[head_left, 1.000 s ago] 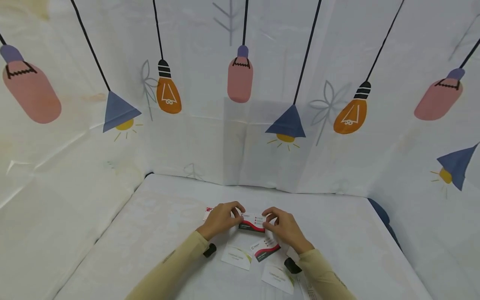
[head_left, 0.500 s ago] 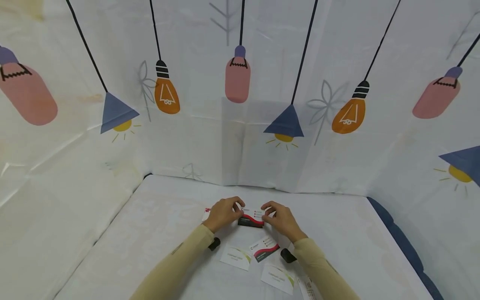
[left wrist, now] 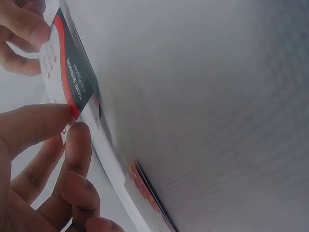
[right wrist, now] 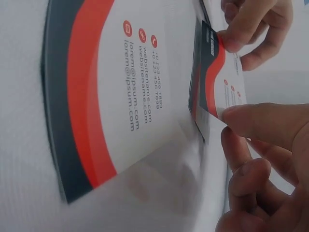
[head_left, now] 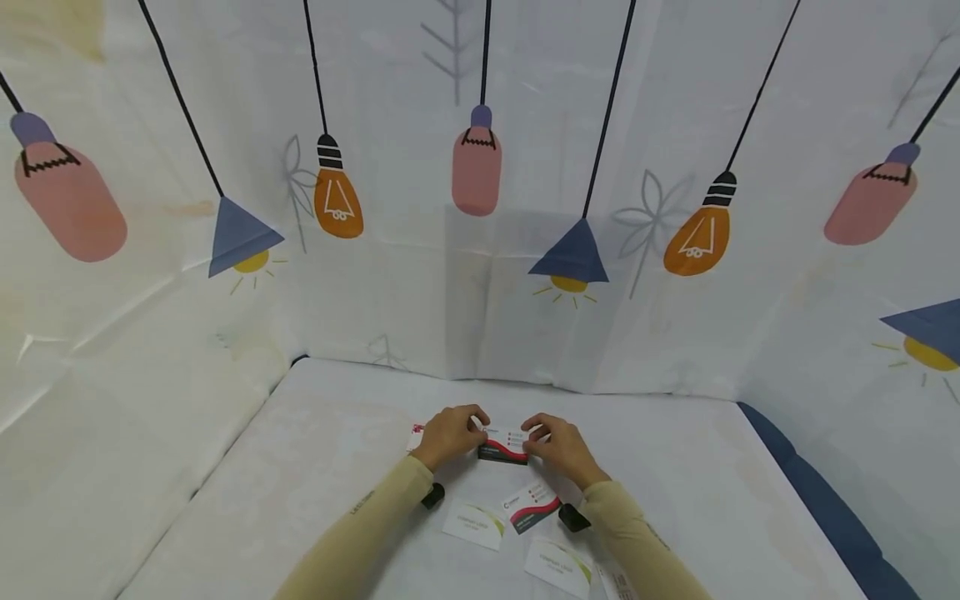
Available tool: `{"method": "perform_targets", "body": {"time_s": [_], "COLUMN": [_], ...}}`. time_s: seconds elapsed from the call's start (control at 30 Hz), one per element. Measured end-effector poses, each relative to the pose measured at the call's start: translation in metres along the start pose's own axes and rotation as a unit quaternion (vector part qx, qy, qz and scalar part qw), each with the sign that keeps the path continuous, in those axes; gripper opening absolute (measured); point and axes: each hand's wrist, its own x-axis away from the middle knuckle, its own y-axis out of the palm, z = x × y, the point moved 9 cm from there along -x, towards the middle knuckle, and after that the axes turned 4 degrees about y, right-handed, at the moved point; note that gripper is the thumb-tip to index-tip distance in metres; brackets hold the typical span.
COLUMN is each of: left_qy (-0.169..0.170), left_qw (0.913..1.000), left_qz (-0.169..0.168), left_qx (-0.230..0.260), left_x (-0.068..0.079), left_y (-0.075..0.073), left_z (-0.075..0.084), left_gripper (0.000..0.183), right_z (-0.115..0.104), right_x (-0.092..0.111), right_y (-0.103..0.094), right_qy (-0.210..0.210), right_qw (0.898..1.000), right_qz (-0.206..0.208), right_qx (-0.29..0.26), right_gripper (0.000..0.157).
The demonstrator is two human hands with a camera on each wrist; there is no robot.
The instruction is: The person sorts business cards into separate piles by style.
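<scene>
Still pinched the far red-and-black business card [head_left: 503,446] with left hand [head_left: 448,437] and right hand [head_left: 564,451], so hadn't let go.

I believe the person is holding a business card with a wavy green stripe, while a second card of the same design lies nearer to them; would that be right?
Not quite: the wavy stripe on the held business card is red, not green, as the left wrist view shows. A second card of the same design does lie nearer to them.

Hands [head_left: 450,437] [head_left: 564,450] holding business card [head_left: 504,446], other cards [head_left: 532,507] nearby, lamp-patterned backdrop [head_left: 390,287]
</scene>
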Motion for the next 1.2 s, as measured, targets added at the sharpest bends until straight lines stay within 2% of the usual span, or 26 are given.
{"method": "perform_targets", "body": {"time_s": [0.2, 0.5, 0.83, 1.2], "left_qy": [-0.006, 0.007, 0.003, -0.01], "left_qw": [0.9999, 0.9994, 0.9965, 0.9944], "left_qz": [-0.001, -0.009, -0.024, -0.039], "left_qx": [-0.009, -0.033, -0.08, -0.098], "left_x": [-0.001, -0.003, -0.009, -0.01], "left_y": [0.003, 0.004, 0.011, 0.015], "left_z": [-0.001, 0.004, 0.005, 0.003], "left_gripper": [0.019, 0.019, 0.015, 0.011], "right_z": [0.001, 0.004, 0.0, 0.002], "right_x": [0.001, 0.0, 0.003, 0.003], "right_y": [0.001, 0.001, 0.003, 0.006], "right_qy": [0.001, 0.002, -0.002, -0.015], "right_qw": [1.0, 1.0, 0.999, 0.997], "right_qz": [0.001, 0.005, 0.008, 0.014], "right_qx": [-0.005, 0.005, 0.053, 0.076], "right_gripper": [0.025, 0.025, 0.023, 0.023]}}
